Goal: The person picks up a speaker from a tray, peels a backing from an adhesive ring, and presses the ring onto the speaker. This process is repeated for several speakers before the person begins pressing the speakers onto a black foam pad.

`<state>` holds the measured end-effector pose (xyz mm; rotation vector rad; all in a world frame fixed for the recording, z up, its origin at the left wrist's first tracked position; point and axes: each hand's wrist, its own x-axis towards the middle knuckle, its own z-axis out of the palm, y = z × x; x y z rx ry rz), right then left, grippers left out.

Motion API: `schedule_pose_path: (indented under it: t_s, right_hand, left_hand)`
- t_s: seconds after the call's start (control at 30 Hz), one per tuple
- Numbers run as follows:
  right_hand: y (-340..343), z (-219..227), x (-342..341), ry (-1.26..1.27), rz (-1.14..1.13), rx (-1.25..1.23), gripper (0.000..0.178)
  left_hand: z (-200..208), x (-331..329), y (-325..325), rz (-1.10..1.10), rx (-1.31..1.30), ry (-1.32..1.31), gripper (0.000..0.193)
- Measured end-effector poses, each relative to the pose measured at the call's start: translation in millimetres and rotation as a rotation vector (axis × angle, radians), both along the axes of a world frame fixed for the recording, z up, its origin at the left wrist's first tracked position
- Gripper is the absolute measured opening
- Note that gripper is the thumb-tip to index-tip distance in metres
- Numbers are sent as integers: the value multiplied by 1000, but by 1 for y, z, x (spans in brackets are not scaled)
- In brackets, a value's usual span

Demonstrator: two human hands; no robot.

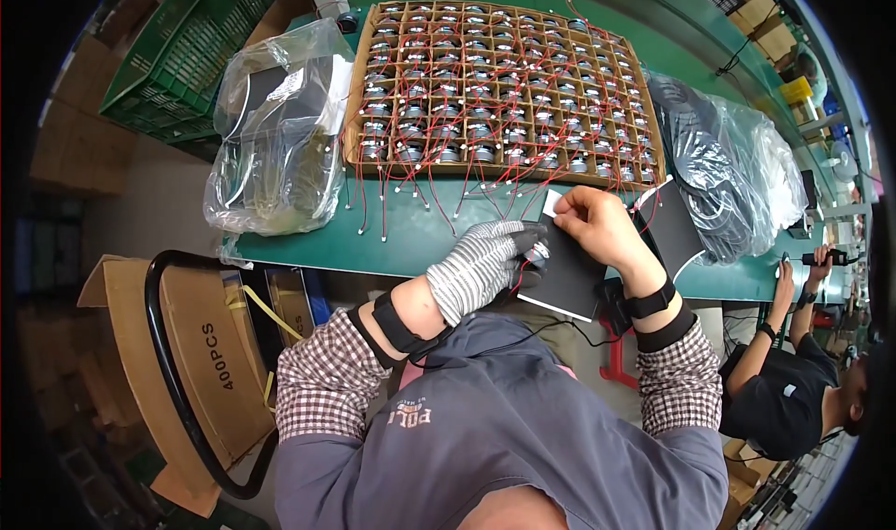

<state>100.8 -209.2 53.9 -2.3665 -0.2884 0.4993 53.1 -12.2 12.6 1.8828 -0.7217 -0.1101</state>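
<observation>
My left hand [478, 269], in a grey-and-white striped glove with dark fingertips, is closed around a small round speaker-like part [536, 254] with a red wire. Bare, my right hand [605, 230] pinches the white upper corner of a black sheet [567, 280]. This sheet has a white edge and lies under both hands at the table's near side. Just beyond them stands a shallow cardboard box [504, 176] divided into cells. Round parts with thin red wires and white connectors fill those cells, and several wires trail over its front edge. Another black sheet [676, 230] lies right of my right hand.
The green table [392, 236] carries a clear plastic bag [280, 157] of black sheets at left and a bag of dark rounded pieces [714, 171] at right. A green crate [187, 63], cardboard box [210, 343] and black tube frame [157, 343] stand left. A co-worker [784, 395] works at right.
</observation>
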Motion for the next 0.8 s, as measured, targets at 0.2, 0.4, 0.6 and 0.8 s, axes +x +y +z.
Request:
schedule_pose_path:
  t_s: [0.2, 0.4, 0.6, 0.8]
  right_hand:
    - [8, -10, -3, -211, 5, -107, 13]
    - [9, -10, -6, -222, -3, -69, 13]
    - [9, -10, -6, -299, 77, -126, 12]
    - [-3, -13, -5, -319, 133, -76, 13]
  left_hand:
    - [2, -7, -6, 25, -682, 1060, 29]
    - [19, -7, -12, 121, -660, 1072, 20]
    - [16, -3, -8, 77, -453, 966, 21]
    - [9, 0, -12, 59, -401, 871, 26]
